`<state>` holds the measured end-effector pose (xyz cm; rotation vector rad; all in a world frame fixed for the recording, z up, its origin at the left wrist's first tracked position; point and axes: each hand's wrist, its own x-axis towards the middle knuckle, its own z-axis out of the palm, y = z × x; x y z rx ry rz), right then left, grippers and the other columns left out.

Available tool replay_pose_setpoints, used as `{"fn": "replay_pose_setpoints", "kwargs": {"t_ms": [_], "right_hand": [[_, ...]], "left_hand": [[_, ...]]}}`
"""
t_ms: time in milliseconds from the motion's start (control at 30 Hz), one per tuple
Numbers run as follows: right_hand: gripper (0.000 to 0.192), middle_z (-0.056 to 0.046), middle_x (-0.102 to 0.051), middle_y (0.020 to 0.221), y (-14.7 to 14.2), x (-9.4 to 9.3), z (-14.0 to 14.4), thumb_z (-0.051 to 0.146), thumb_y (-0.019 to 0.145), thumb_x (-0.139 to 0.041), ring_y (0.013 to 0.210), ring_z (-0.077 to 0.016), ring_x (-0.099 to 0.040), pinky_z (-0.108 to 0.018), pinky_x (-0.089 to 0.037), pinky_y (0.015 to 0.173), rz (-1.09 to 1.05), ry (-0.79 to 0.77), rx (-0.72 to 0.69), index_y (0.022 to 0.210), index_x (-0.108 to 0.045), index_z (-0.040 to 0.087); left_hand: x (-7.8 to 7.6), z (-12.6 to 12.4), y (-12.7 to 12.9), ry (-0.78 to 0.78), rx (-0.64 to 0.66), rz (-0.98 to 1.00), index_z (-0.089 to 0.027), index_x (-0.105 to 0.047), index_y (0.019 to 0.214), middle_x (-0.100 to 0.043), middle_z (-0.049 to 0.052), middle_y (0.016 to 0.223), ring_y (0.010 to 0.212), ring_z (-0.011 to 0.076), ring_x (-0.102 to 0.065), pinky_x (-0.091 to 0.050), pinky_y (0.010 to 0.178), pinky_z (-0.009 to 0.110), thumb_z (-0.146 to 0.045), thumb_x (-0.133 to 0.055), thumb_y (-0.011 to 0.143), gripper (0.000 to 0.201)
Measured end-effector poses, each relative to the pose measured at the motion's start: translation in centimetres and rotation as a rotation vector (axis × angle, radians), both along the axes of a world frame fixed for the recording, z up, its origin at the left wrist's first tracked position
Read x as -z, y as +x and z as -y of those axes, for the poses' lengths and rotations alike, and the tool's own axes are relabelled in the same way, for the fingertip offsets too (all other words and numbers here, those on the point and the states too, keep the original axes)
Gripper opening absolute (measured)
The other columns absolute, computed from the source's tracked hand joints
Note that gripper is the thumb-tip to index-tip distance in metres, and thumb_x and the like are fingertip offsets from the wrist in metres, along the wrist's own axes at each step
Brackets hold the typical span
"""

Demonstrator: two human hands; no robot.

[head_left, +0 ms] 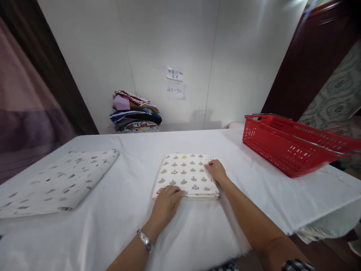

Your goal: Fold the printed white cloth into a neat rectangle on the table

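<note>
Two hands rest on a folded patterned cloth (186, 175) lying near the middle of the white-covered table (197, 226), straight ahead of the person. The left hand (166, 203) lies flat, fingers extended, pressing the cloth's near edge toward its left corner; it grips nothing. The right hand (216, 170) sits on the right edge, fingers curled lightly on the fabric, though whether they pinch a layer is hard to tell from here. The cloth's long axis runs away from the person, so the two hands sit near opposite ends of it, the left one nearer the body. A second folded cloth (56, 180), speckled, lies well apart to the left. A red basket (293, 145) stands to the right; its inside appears empty. A stack of folded fabrics (135, 112) sits against the far wall
</note>
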<state>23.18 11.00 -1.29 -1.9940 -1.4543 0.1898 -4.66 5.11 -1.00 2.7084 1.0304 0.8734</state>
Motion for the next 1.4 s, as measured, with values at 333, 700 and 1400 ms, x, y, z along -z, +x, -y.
{"fn": "replay_pose_setpoints", "kwargs": {"t_ms": [333, 700, 1400], "right_hand": [[0.022, -0.009, -0.061, 0.103, 0.4, 1.5, -0.9, 0.031, 0.078, -0.046, 0.094, -0.0190, -0.053, -0.028, -0.039, 0.081, -0.030, 0.157, 0.037, 0.060, -0.054, 0.019], [0.027, 0.000, -0.052, 0.065, 1.1, 2.4, -0.5, 0.037, 0.074, -0.046, 0.064, -0.0147, -0.047, -0.025, -0.035, 0.061, -0.070, 0.125, 0.023, 0.053, -0.043, 0.021], [0.024, -0.009, -0.061, 0.114, 2.3, 1.2, -5.2, 0.032, 0.078, -0.049, 0.112, -0.0213, -0.050, -0.033, -0.037, 0.094, -0.181, 0.192, 0.035, 0.057, -0.054, 0.021]], "left_hand": [[-0.1, 0.0, -0.1, -0.067, -0.005, 0.012, -0.025, -0.064, 0.102, -0.062, 0.004, 0.098, 0.092, 0.0202, -0.056, -0.044, 0.079, 0.038, -0.025, -0.044, 0.090, 0.024], [-0.2, -0.5, -0.4, -0.057, -0.008, 0.046, -0.024, -0.061, 0.105, -0.063, 0.004, 0.101, 0.093, 0.0195, -0.057, -0.047, 0.080, 0.036, -0.027, -0.046, 0.089, 0.021], [-0.9, 1.2, 12.1, -0.103, 0.138, -0.148, -0.017, -0.055, 0.077, -0.056, 0.004, 0.086, 0.083, 0.0193, -0.049, -0.040, 0.073, 0.035, -0.016, -0.050, 0.083, 0.008]]}}
